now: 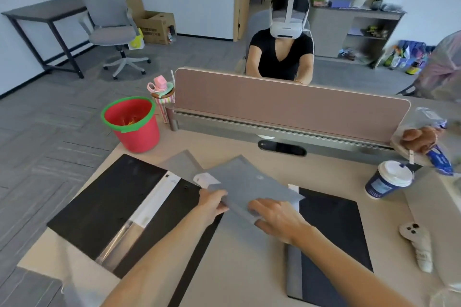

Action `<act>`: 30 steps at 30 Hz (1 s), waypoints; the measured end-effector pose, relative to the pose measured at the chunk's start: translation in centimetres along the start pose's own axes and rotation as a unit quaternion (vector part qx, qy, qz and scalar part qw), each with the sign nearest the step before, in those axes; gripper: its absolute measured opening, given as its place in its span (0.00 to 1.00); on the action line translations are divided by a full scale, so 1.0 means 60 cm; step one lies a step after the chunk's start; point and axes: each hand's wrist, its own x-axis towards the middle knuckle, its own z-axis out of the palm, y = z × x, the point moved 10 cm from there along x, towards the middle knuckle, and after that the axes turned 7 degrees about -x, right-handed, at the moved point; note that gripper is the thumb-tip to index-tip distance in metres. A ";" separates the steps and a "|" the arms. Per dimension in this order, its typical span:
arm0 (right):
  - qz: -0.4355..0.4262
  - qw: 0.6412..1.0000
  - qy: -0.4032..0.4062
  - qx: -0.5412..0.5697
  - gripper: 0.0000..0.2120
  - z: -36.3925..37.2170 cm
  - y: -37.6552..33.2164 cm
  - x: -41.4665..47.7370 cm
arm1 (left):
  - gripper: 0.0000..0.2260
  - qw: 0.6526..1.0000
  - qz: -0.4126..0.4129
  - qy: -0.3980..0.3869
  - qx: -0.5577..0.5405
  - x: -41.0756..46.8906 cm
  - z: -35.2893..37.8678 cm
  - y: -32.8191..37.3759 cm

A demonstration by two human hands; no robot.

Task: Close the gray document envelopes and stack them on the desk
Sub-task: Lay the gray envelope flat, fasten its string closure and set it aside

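Nearest the camera, two bare forearms reach over the desk (239,269). Both hands grip the near edge of a gray envelope (252,187), which is lifted and tilted above the desk's middle: the left hand (212,203) pinches its near-left corner, thumb on top, and the right hand (279,217) clamps the near-right edge, fingers curled beneath. A small round snap shows on the envelope's upper face. Just beyond and to the left, a second gray envelope (180,163) lies flat, partly hidden under the held one, with a white label between them.

To the left lies an open black folder (107,204) crossed by a white strip; to the right a dark folder (334,239) with a gray spine lies flat. A phone (415,244) rests near the right edge.

Farther back on the right stands a lidded paper coffee cup (389,179); its contents cannot be seen. At the far-left corner sits a red bucket (134,124) with a green rim, holding something orange-yellow at its bottom. Behind it stands a striped bottle (163,97) with a pink lid, beside the pink divider panel (287,104).
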 end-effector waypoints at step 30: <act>0.240 0.951 -0.187 -0.050 0.18 0.208 0.091 0.031 | 0.26 0.728 0.215 0.041 0.649 0.067 -0.209 0.125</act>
